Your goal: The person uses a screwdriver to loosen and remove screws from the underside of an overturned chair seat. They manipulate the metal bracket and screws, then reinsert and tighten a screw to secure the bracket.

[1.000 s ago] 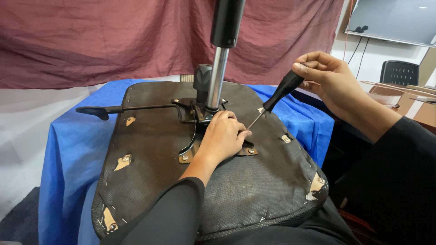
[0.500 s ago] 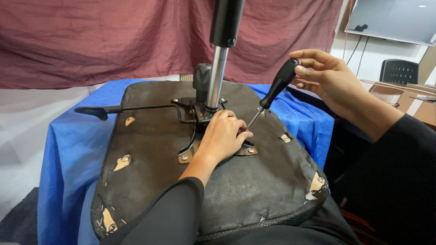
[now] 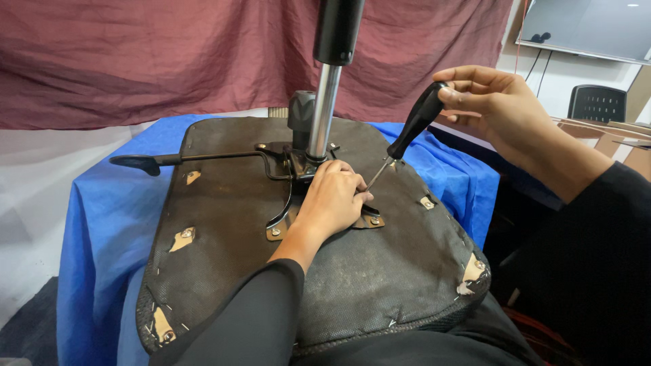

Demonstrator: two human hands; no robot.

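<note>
Right hand (image 3: pixel 491 102) grips screwdriver (image 3: pixel 407 135) handle, tip angled beneath left hand (image 3: pixel 332 200), whose closed fingers steady it at the upturned seat's (image 3: pixel 380 285) mounting plate (image 3: pixel 278 227).

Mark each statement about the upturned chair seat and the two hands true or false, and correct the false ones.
1. The right hand holds a black-handled screwdriver. True.
2. The left hand rests on the lever. False: it rests on the metal mounting plate by the screwdriver tip.
3. The chair seat lies underside up on a blue cloth. True.
4. The gas cylinder lies flat on the seat. False: it stands upright.
</note>
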